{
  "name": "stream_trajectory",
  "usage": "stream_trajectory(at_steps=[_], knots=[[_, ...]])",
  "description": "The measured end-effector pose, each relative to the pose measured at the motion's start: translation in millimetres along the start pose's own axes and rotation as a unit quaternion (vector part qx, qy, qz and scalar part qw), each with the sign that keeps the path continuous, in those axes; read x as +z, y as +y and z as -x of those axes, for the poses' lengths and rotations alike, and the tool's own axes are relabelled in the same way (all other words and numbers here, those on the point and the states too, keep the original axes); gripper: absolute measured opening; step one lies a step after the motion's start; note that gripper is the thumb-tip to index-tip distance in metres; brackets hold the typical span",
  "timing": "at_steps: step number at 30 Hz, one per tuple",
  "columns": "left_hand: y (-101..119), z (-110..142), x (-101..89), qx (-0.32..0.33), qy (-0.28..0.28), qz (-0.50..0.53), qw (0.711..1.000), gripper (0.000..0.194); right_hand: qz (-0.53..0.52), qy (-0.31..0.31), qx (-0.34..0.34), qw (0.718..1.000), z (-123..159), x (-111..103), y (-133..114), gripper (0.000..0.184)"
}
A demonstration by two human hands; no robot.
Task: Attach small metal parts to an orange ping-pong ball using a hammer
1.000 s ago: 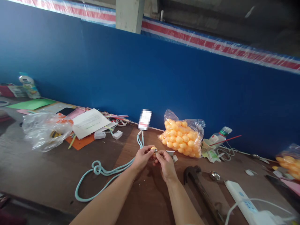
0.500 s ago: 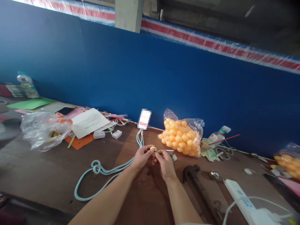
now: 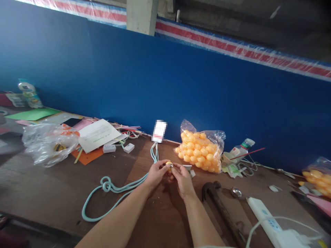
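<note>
My left hand [image 3: 157, 173] is closed around a small orange ball [image 3: 168, 163], held just above the table. The fingers of my right hand [image 3: 181, 177] pinch at a small shiny silver piece [image 3: 171, 165] against the ball's near side. Both hands meet there, and the fingers cover most of the ball. Behind them stands a clear plastic bag [image 3: 198, 151] full of similar orange balls. Pale blue cord [image 3: 121, 189] lies looped beside my left forearm. To the right of my right forearm rests a claw hammer [image 3: 219, 206], with a crumpled silver item [image 3: 236, 192] near its head.
A white power strip [image 3: 265, 215] with a plugged-in cable occupies the right front. Along the blue partition [image 3: 124, 79] are a plastic bottle [image 3: 241, 148] and a second bag of orange balls [image 3: 319, 177]. Papers [image 3: 102, 134] and a clear plastic bag [image 3: 42, 144] lie left.
The hands stay in nearly the same place around the ball. My right fingers have shifted slightly at the silver piece. The whole view has moved a little.
</note>
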State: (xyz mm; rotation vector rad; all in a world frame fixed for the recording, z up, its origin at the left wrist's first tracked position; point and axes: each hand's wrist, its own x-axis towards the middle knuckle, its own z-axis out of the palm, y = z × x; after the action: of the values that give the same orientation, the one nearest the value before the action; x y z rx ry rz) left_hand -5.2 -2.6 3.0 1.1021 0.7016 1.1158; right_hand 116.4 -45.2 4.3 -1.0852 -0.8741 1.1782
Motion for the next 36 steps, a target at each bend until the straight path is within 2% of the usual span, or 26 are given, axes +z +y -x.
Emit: stream_trajectory(at_steps=[6,14,21,26,30,36], knots=[[-0.8,0.3,-1.2,0.015,0.004,-0.042,0.999,0.045,0.019,-0.019,-0.004,1.0,-1.0,-2.3,-1.1,0.037],[1.2,-0.1,1.5,-0.004,-0.014,-0.019,1.0,0.047,0.06,-0.016,-0.017,0.998,0.3,-1.7,-5.6,0.036],[0.0,-0.4,2.4,-0.037,-0.049,0.039,0.997,0.047,0.005,-0.032,0.011,0.999,2.4,-2.2,-8.4,0.037],[-3.5,-3.2,1.2,-0.034,-0.007,0.039,0.999,0.045,0.029,-0.019,0.003,0.999,1.1,-1.2,-4.0,0.035],[-3.9,-3.5,1.2,-0.044,-0.002,0.043,0.998,0.045,0.072,-0.001,-0.029,0.997,1.9,3.7,-2.5,0.036],[-4.5,-2.5,1.9,-0.064,-0.013,0.062,0.996,0.052,0.062,0.007,-0.045,0.997,2.1,7.0,-1.8,0.034]])
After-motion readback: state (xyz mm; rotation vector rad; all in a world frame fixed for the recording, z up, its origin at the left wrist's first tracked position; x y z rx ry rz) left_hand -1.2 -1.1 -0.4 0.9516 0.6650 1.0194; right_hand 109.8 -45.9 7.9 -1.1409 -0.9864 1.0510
